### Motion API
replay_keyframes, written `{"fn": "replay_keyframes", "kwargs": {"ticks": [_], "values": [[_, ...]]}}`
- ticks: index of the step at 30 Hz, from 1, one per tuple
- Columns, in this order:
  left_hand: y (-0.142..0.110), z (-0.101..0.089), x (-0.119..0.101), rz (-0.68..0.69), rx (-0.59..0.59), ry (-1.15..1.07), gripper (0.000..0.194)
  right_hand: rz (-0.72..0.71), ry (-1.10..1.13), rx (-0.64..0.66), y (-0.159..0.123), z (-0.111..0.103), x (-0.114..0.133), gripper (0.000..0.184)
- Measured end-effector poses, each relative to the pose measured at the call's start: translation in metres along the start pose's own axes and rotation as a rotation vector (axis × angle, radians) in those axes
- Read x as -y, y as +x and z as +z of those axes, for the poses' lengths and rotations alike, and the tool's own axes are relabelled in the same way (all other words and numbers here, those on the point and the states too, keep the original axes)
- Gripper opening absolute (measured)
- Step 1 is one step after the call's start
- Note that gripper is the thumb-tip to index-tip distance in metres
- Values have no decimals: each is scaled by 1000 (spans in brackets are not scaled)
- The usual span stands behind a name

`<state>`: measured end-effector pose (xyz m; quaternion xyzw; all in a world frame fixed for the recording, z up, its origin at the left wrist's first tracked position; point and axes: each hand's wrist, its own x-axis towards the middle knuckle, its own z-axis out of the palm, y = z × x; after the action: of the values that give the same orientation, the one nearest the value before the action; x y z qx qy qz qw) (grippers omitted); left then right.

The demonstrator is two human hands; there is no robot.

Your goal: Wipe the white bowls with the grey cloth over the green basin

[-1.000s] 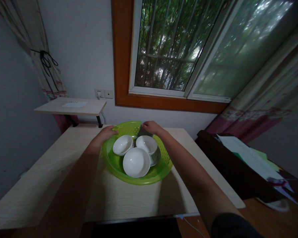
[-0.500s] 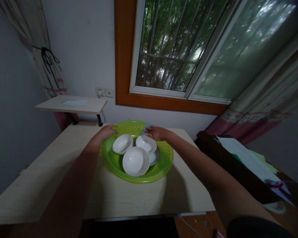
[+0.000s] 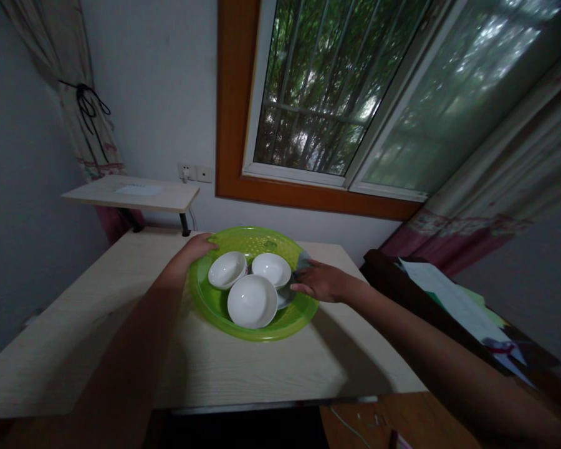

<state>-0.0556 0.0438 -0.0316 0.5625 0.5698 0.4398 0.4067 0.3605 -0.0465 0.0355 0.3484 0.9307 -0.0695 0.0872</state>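
Note:
A green plastic basket (image 3: 262, 335) with a perforated wall sits on the wooden table. My left hand (image 3: 197, 247) grips its far left rim. Across at the right side, my right hand (image 3: 325, 282) presses a grey cloth (image 3: 303, 258) over the basket's rim, with part of the cloth hidden under the fingers. Inside the basket are three white bowls: one on the left (image 3: 226, 269), one at the back right (image 3: 272, 269) and one in front (image 3: 252, 302). A greyish plate (image 3: 286, 297) lies partly beneath the bowls, near my right fingertips.
The pale wooden table (image 3: 243, 374) carries a small raised shelf (image 3: 163, 194) with a paper label at its back left. To the right stands dark furniture (image 3: 430, 305) with papers (image 3: 442, 290) on it. A wall and a window (image 3: 327, 93) are behind.
My right hand has moved with the cloth from the basket's back rim round to its right side. My left hand keeps its hold on the rim. The view has shifted slightly.

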Motion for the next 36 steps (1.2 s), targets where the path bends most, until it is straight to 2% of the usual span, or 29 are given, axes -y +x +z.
{"fn": "replay_keyframes", "kwargs": {"ticks": [4, 8, 12, 17, 22, 28, 33, 36], "values": [[-3, 0, -3, 7, -12, -30, 25, -58, 144, 54, -24, -7, 25, 70], [-3, -1, -1, 24, 11, -7, 28, -112, 222, 37, -34, -9, 27, 71], [1, -2, 5, 10, 29, 73, 32, -101, 215, -51, -29, -2, 0, 64], [3, -4, 5, -5, 45, 127, 38, -68, 130, -157, -6, 6, -41, 63], [1, -4, 3, -33, 42, 130, 42, -15, 65, -173, 14, 8, -58, 61], [-6, 2, 4, -51, 29, -53, 40, 28, 53, -149, 11, 4, -50, 60], [-18, 13, 4, -69, -141, -200, 35, 9, 59, -151, -3, -2, -32, 68], [-27, 19, 2, -82, -203, -246, 31, 17, 96, -153, -10, -1, -22, 76]]}}
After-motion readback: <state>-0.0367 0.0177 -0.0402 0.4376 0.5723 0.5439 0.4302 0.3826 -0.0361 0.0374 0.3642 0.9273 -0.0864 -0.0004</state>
